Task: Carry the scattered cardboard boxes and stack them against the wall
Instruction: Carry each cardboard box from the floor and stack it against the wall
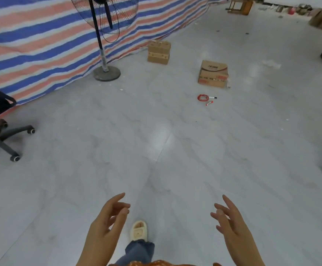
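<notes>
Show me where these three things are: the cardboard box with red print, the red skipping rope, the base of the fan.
cardboard box with red print (pixel 213 80): head view, front face.
red skipping rope (pixel 202 97): head view, coiled cord.
fan base (pixel 107 73): head view, round foot.

I log a bare storeroom-like hall: striped tarpaulin (pixel 41 41) walling tiled floor (pixel 156 150), pedestal fan (pixel 106 70) beside it.

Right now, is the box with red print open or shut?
Shut. The box with red print sits upright on the floor, its top flaps lying flat and closed.
</notes>
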Motion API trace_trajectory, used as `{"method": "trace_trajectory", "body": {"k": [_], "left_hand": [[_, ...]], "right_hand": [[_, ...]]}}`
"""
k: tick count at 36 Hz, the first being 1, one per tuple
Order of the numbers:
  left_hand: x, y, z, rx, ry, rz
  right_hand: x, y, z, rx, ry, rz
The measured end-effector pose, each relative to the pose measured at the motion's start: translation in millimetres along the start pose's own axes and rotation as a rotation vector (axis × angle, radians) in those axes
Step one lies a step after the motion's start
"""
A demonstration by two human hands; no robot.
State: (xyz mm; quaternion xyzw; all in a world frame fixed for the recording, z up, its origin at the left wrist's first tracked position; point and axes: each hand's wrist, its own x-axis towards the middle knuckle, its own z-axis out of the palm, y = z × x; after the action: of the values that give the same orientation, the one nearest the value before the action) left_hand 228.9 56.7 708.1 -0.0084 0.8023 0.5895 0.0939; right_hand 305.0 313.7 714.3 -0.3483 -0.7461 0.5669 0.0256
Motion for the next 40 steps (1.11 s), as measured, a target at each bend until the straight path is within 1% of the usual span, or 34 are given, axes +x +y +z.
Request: {"method": "trace_trajectory", "body": {"k": [3, 6, 15, 22, 29, 33, 38, 40], "left_hand": [[65.1, 26.7, -11.0, 0.02, -0.004, 0.037], [121.1, 38.5, -10.4, 0.029, -0.041, 0.041], [260.6, 70.9, 36.2, 0.075, -0.174, 0.019], [385.8, 105.1, 109.0, 0.066, -0.188, 0.059], [504.2, 166.1, 201.4, 0.049, -0.202, 0.121], [559.7, 188.2, 237.8, 0.028, -0.214, 0.101], [638.3, 199.5, 272.5, 0.03, -0.208, 0.057], [674.4, 205.1, 287.8, 0.041, -0.232, 0.033]], "right_hand": [[45.4, -38.9, 23.8, 0.022, 0.011, -0.019], [85.8, -65.7, 40.3, 0.017, 0.004, -0.031], [200.2, -97.4, 40.5, 0.015, 0.107, 0.108], [327.0, -128.5, 16.4, 0.058, 0.179, 0.117], [471.0, -187.6, -39.8, 0.083, 0.228, 0.022], [539.1, -214.1, -57.5, 0.06, 0.198, 0.018], [621.4, -232.1, -63.5, 0.05, 0.225, 0.041], [655.7, -237.5, -63.6, 0.066, 0.245, 0.061]]}}
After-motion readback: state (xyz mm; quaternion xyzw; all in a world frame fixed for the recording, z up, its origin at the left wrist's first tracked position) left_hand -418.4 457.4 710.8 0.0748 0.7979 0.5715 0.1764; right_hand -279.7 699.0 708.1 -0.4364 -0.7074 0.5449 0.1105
